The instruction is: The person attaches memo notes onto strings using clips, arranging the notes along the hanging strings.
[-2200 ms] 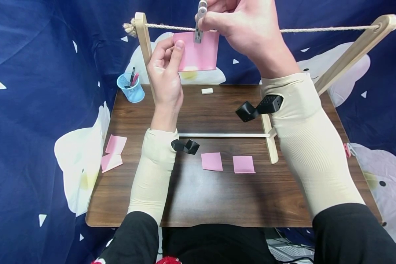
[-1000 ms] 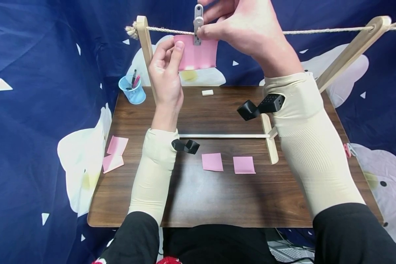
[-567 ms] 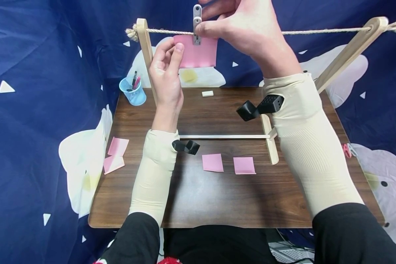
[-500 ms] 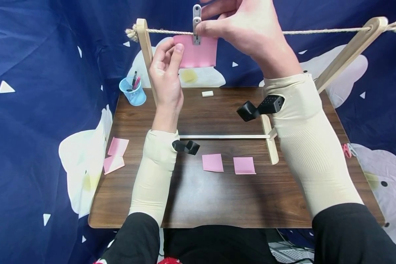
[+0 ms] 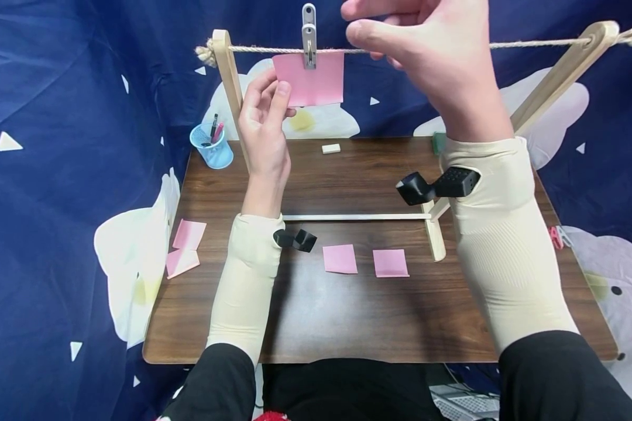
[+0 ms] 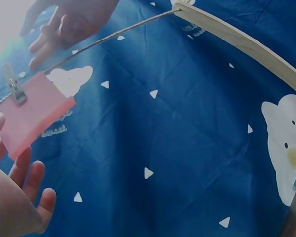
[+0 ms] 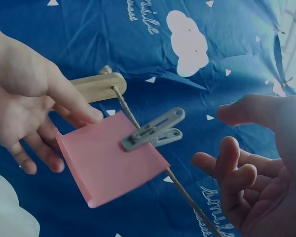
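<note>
Head view: clip (image 5: 309, 38), axis 12–6, 9 o'clock off right hand (image 5: 434, 61), fingers spread; pink note (image 5: 327, 82) 2 o'clock off nearer left hand (image 5: 265, 126), fingers parted, contact unclear.

i counted one clothespin (image 5: 309, 45) and one pink note (image 5: 326, 82) on the rope (image 5: 265, 49), four more notes (image 5: 339, 259) and one blue cup (image 5: 216, 154) below it.

The table (image 5: 368, 327) bears pink notes (image 5: 340, 259) and a cup (image 5: 214, 154).

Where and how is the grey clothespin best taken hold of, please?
Probably pinch the grey clothespin by its splayed handles, coming from the side of the right hand: they stick up above the rope, while its lower end clamps the pink note.
</note>
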The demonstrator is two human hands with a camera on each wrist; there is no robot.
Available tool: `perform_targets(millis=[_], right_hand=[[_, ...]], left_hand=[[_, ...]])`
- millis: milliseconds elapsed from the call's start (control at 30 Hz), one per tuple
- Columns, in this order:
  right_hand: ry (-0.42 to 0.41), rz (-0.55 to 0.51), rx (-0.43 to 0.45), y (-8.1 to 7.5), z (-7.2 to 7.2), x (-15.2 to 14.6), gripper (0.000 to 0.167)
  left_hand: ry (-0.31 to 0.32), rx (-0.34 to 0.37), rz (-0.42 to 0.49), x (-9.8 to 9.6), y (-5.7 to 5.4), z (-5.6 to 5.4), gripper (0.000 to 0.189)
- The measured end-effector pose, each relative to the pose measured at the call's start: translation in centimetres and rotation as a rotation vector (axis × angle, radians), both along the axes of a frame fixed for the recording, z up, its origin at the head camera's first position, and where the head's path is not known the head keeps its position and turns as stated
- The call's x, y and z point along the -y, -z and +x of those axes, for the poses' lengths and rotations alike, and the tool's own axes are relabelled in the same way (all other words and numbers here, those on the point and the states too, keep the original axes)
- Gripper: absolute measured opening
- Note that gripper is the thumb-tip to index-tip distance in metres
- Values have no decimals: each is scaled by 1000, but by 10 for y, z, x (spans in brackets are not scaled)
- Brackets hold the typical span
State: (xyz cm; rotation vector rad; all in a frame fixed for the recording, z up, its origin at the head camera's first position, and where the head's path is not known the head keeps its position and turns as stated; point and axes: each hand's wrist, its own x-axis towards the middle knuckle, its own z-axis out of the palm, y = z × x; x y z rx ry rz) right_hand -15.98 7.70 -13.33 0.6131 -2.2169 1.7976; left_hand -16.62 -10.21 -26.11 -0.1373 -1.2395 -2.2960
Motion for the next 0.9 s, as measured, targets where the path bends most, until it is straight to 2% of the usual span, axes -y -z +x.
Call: perform_targets(millis=[233,433,733,900], right_hand=[[-68,-196,-85,12,8,-19,39],[-54,-234,-157,17,15,-29,34],[-47,-354,-84,21,15,-36,30],[-45,-352,-116,28,16,-42,31]], left_hand=[[-12,16,-21,6,9,3,22],[1,19,-23,10,17,5,17],[4,9,-33,16,27,8,18],[0,11,-40,17,31,10,18]])
